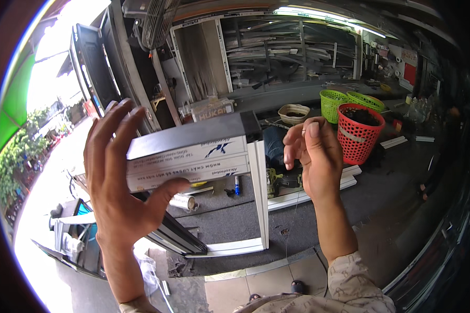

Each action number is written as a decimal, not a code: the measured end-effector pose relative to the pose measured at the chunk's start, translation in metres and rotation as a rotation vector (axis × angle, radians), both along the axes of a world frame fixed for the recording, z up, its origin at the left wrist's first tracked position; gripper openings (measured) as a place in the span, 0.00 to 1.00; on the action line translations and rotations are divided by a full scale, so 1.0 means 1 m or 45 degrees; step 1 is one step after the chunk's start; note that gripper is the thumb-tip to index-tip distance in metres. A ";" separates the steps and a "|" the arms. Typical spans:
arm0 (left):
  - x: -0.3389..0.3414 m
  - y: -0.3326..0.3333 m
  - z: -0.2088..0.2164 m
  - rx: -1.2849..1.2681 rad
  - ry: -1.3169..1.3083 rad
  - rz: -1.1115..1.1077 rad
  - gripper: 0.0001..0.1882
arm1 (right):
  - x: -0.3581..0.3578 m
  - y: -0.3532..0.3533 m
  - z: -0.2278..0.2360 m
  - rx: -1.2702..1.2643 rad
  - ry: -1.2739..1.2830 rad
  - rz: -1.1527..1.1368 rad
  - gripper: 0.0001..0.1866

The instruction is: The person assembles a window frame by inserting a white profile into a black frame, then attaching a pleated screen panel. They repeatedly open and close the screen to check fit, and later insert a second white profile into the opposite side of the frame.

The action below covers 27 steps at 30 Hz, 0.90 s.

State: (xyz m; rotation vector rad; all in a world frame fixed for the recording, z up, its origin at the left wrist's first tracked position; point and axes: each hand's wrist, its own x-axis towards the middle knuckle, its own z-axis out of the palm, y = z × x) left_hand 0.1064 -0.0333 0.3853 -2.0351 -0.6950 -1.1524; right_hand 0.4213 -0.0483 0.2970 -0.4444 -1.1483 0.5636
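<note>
Two hands are working a white-wrapped aluminium profile (193, 151): the left hand (117, 172) is gripping its end, raised above the floor, while the right hand (310, 156) is hovering beside it, fingers curled, holding nothing visible.

A metal-frame workshop, open to the street. Racks of long profiles (277, 47) fill the back wall. White frame pieces (259, 193) and plastic baskets (359, 133) lie on the floor.

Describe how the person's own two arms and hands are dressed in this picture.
Both hands, the left hand and the right hand, are bare: no gloves, rings or watch show. The forearms are bare too. Pale beige patterned sleeves sit pushed back near the picture's lower edge.
</note>
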 end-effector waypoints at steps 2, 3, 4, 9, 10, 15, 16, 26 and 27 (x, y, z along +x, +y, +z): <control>0.023 -0.011 0.013 -0.128 0.134 -0.099 0.55 | 0.007 -0.004 0.002 0.009 0.036 0.056 0.15; 0.033 -0.013 0.019 -0.151 0.177 -0.136 0.53 | 0.009 -0.005 0.004 -0.012 0.093 0.106 0.14; 0.042 -0.015 0.022 -0.167 0.196 -0.158 0.49 | 0.012 -0.007 0.007 -0.023 0.097 0.200 0.14; 0.070 -0.018 0.034 -0.321 0.265 -0.303 0.45 | 0.021 -0.018 0.022 -0.244 0.072 0.458 0.17; 0.074 -0.018 0.035 -0.357 0.268 -0.303 0.45 | 0.023 -0.020 0.025 -0.268 0.012 0.532 0.17; 0.093 -0.021 0.036 -0.399 0.317 -0.277 0.49 | 0.023 -0.014 0.040 -0.254 -0.454 0.343 0.14; 0.096 -0.022 0.037 -0.415 0.312 -0.255 0.50 | 0.022 -0.012 0.041 -0.221 -0.483 0.313 0.13; 0.136 -0.020 0.013 -0.245 0.164 0.071 0.42 | 0.030 -0.006 0.055 -0.034 -0.587 0.183 0.09; 0.138 -0.019 0.010 -0.243 0.094 0.062 0.36 | 0.031 -0.003 0.059 -0.051 -0.564 0.232 0.09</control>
